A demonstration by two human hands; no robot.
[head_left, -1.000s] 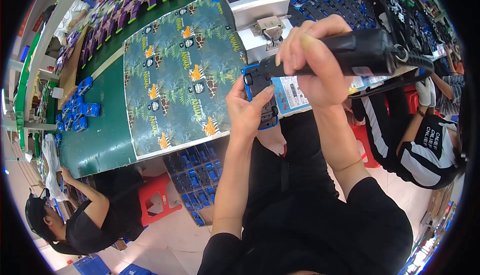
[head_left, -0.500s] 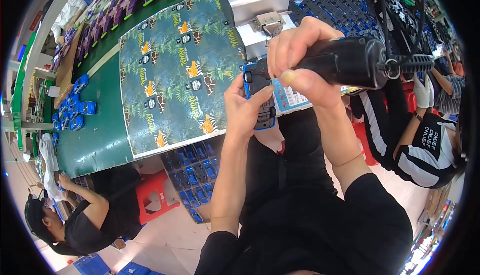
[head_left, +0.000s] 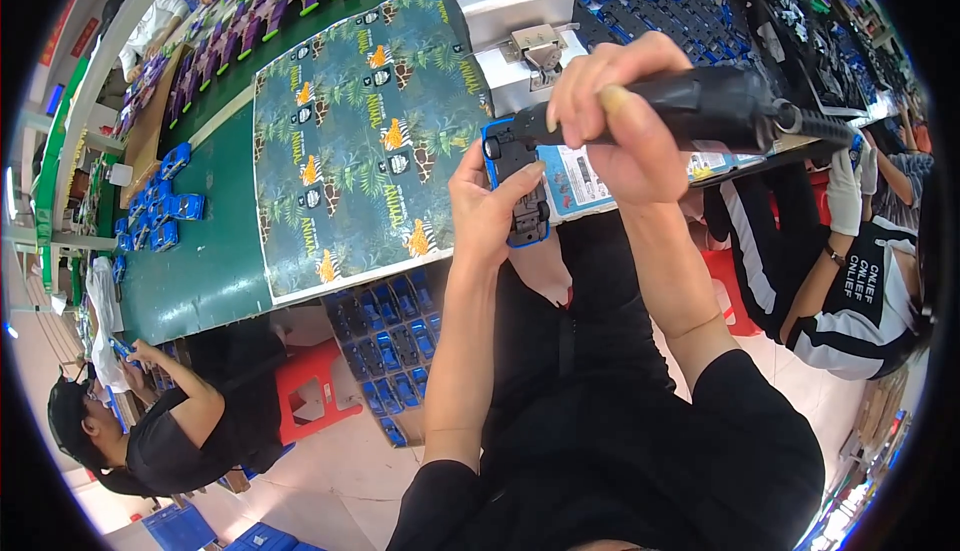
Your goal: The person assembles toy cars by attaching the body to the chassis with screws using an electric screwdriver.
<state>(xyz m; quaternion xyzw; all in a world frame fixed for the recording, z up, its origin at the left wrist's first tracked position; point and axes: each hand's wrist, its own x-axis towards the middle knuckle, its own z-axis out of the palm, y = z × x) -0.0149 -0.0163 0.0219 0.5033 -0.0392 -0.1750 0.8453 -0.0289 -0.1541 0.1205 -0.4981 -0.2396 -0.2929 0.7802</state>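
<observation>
My left hand (head_left: 484, 213) grips a blue toy car (head_left: 512, 155) with its black underside and wheels turned up, thumb across the chassis. Closed around the front part of a black electric screwdriver (head_left: 715, 106) is my right hand (head_left: 628, 121). The screwdriver lies nearly level, its front end over the upper part of the car. My fingers hide its bit, so I cannot tell whether it touches a screw. Just beyond the car stands a silver metal device (head_left: 528, 51) with a small bracket on its front.
An animal-patterned sheet (head_left: 345, 166) covers part of the green table (head_left: 215, 271). Blue toy cars (head_left: 160, 206) lie at left; more stand in rows (head_left: 650, 16) at far right and in a box (head_left: 385, 336) below. Workers sit left (head_left: 165, 421) and right (head_left: 850, 291); a cord hangs near the screwdriver.
My right hand has shifted its hold on the screwdriver, its knuckles now higher. The left hand keeps the car in place. The left worker's hands have risen with a blue piece.
</observation>
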